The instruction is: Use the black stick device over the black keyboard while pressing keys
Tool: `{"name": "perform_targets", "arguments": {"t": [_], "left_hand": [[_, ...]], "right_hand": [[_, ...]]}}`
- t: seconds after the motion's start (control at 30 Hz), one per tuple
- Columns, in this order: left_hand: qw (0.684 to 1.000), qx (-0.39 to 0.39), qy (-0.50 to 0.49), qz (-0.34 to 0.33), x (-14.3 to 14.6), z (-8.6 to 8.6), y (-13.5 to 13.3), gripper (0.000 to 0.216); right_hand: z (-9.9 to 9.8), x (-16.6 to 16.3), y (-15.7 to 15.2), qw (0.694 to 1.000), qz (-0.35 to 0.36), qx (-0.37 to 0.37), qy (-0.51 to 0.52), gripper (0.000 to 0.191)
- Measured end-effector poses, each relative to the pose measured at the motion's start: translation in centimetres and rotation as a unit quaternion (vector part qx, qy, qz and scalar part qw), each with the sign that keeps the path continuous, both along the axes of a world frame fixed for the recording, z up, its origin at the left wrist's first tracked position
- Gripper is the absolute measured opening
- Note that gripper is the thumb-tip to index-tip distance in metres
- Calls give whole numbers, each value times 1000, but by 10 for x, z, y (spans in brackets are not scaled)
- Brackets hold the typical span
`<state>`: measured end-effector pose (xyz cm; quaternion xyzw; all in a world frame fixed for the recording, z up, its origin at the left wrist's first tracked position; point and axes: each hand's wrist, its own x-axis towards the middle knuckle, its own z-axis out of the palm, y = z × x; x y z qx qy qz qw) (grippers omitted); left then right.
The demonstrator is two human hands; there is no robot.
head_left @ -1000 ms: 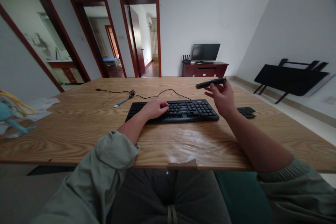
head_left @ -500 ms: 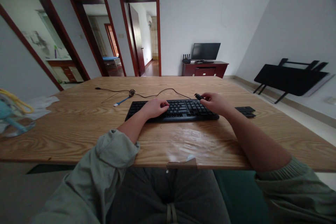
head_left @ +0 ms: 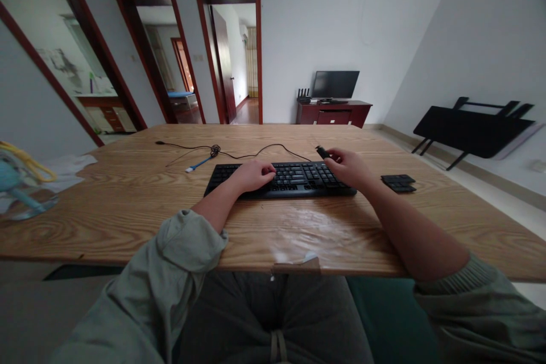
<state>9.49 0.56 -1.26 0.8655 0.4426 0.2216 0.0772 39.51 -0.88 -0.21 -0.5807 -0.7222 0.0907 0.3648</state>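
Observation:
A black keyboard [head_left: 294, 176] lies flat on the wooden table [head_left: 273, 227] in front of me. My left hand [head_left: 256, 175] rests over its left part, fingers curled in, with nothing visible in them. Over the number keys, my right hand [head_left: 346, 166] grips a small black tool [head_left: 323, 152] between thumb and fingers. Its end points up and to the left, with thin strands or a fine tip too small to make out. A blue stick-like piece with a white end [head_left: 198, 165] lies left of the keyboard, by the tangled black cable [head_left: 241, 156].
Flat black pieces [head_left: 398, 183] lie right of the keyboard. At the left edge are a light-blue object with a yellow part [head_left: 23, 168] and white crumpled sheets [head_left: 74, 170]. Beyond the table stand a monitor [head_left: 335, 84] on a cabinet and a folded black table [head_left: 473, 131].
My right hand has tilted the black tool a little more upright and shifted slightly left. My left hand stays in place on the keyboard.

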Motion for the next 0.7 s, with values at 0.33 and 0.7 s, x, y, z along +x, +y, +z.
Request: {"name": "perform_targets", "arguments": {"t": [0.33,0.7], "left_hand": [[1000,7,-6,-3,4,2,-5,33],[999,9,-6,-31,28,10,-28,47]], "right_hand": [[-4,-14,-4,996,84,28,28,34],[-10,-47,-18,979,199,33,-32,33]]}}
